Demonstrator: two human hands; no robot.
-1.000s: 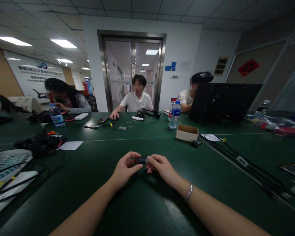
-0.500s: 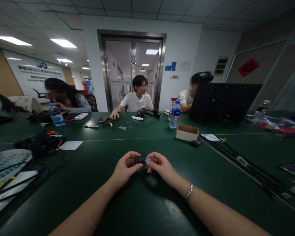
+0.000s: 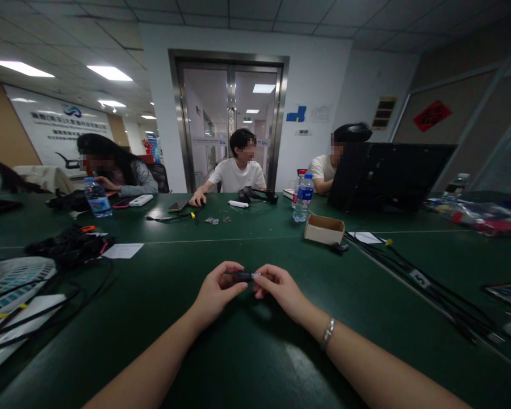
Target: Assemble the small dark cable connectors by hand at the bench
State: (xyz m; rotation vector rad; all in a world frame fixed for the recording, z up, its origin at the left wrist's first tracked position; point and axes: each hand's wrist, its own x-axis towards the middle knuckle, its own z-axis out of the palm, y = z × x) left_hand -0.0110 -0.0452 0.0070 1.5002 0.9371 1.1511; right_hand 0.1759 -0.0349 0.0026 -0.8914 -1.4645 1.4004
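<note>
Just above the green table (image 3: pixel 255 363), a small dark cylinder with a shiny metal-looking end (image 3: pixel 244 276) spans the gap between my hands; its exact kind is too small to tell. My left hand (image 3: pixel 217 288) grips the dark body between thumb and fingers. At the shiny end, my right hand (image 3: pixel 276 285) has its thumb and fingertips closed in a pinch, covering much of that end. A silver bracelet (image 3: pixel 329 334) circles my right wrist.
An open cardboard box (image 3: pixel 323 230) sits ahead to the right, beside water bottles (image 3: pixel 303 200). Black cables (image 3: pixel 426 284) run along the right side. A white basket-like grille (image 3: pixel 21 278) and dark cables lie left. Three people sit across the table.
My right thumb and fingertips have shifted slightly on the shiny end, and less of it shows. The left hand keeps its grip in nearly the same place.
</note>
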